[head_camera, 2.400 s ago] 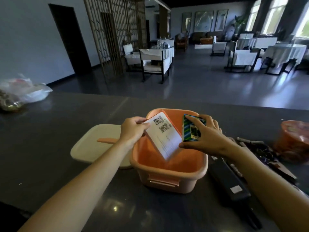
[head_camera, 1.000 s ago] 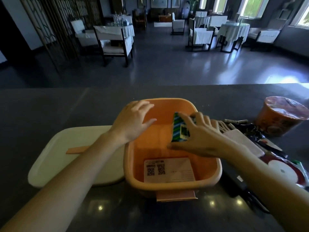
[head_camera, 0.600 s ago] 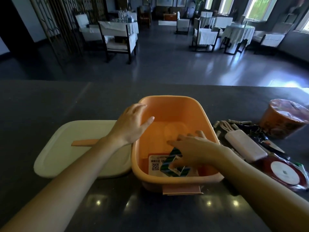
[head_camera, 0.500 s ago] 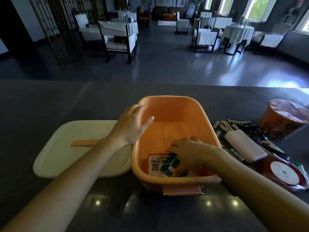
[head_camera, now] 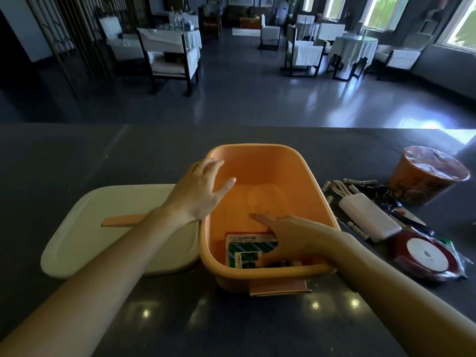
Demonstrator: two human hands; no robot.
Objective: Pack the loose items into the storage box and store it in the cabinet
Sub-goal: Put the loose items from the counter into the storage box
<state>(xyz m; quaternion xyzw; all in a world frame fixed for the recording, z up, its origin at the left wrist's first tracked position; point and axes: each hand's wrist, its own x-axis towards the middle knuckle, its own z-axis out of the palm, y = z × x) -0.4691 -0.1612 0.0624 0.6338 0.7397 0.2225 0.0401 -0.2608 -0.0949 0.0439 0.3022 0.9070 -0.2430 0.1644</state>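
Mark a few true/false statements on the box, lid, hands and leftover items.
1. The cream lid lies on the counter, left of the storage box. True.
2. The power bank lies outside the box, to its right. True.
3. The right hand is on the power bank. False: it is inside the box, on the green striped packet.
4. The box is empty. False: the packet lies on a white card in it.
5. The left hand grips the lid. False: it is open over the box's left rim.
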